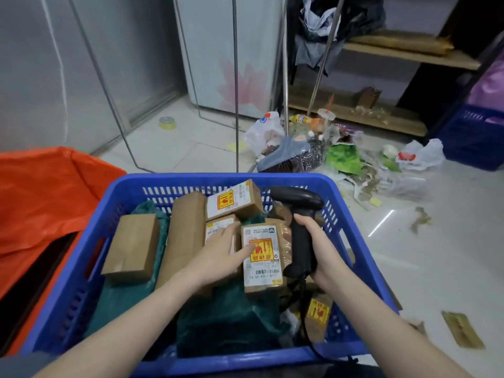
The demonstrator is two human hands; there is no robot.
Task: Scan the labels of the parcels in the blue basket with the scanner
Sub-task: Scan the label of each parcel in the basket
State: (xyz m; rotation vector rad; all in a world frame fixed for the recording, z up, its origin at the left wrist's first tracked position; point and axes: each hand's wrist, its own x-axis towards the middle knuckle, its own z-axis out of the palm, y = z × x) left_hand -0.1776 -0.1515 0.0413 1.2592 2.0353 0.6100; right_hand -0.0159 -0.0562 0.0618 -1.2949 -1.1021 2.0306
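Observation:
A blue plastic basket (pixel 223 180) holds several brown cardboard parcels and dark green bags. My right hand (pixel 317 248) grips the handle of a black scanner (pixel 298 200), whose head rises above the parcels at the basket's right. My left hand (pixel 218 252) lies flat with fingers spread, touching a labelled parcel (pixel 263 271) that has a yellow and red sticker and a barcode. Another labelled parcel (pixel 234 201) leans at the back. A plain box (pixel 133 246) lies at the left, and a long brown parcel (pixel 185 233) lies beside it.
An orange bag (pixel 46 195) lies left of the basket. Litter and plastic bags (pixel 327 148) are strewn on the tiled floor beyond it. A wooden shelf (pixel 381 115) stands at the back right, beside another blue crate (pixel 474 135). A tape roll (pixel 167 123) sits near the fridge.

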